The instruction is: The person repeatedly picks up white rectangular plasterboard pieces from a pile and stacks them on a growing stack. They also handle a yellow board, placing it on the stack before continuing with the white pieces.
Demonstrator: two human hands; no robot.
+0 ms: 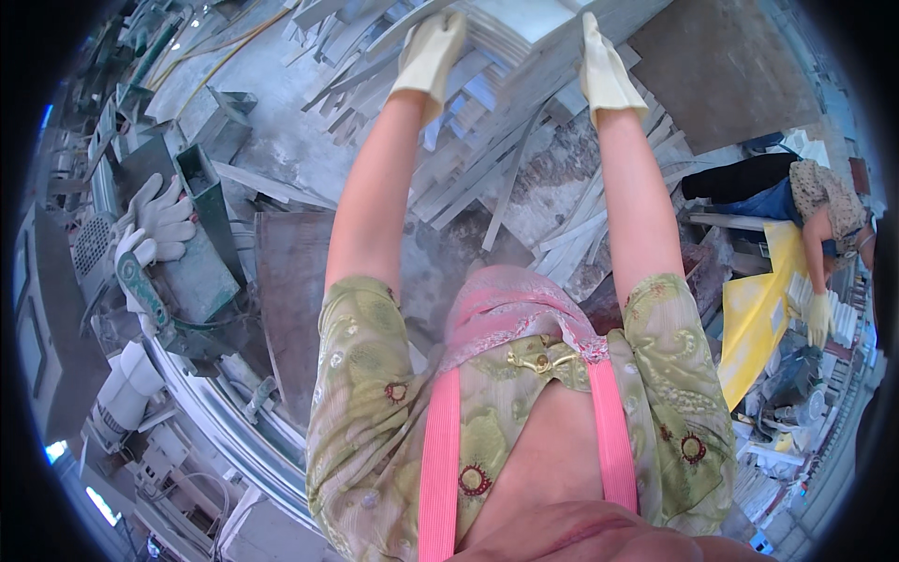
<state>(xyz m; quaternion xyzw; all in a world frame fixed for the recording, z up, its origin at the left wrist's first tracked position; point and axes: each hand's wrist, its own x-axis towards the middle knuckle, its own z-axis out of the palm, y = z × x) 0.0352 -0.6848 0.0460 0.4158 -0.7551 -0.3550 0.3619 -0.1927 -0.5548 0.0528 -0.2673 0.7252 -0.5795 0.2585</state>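
Both my arms reach forward to the top of the view, in pale work gloves. My left hand is closed at the left side of a broad pale slab, its fingertips partly hidden. At the slab's right side my right hand shows edge-on, fingers together against the grey edge; its palm side is hidden. Beneath and around the slab lie many thin grey strips, stacked and fanned out at angles.
A brown flat sheet lies at the far right. To the left, spare white gloves rest by a green metal machine. Another person bends at the right beside a yellow sheet. A brown board stands near my left arm.
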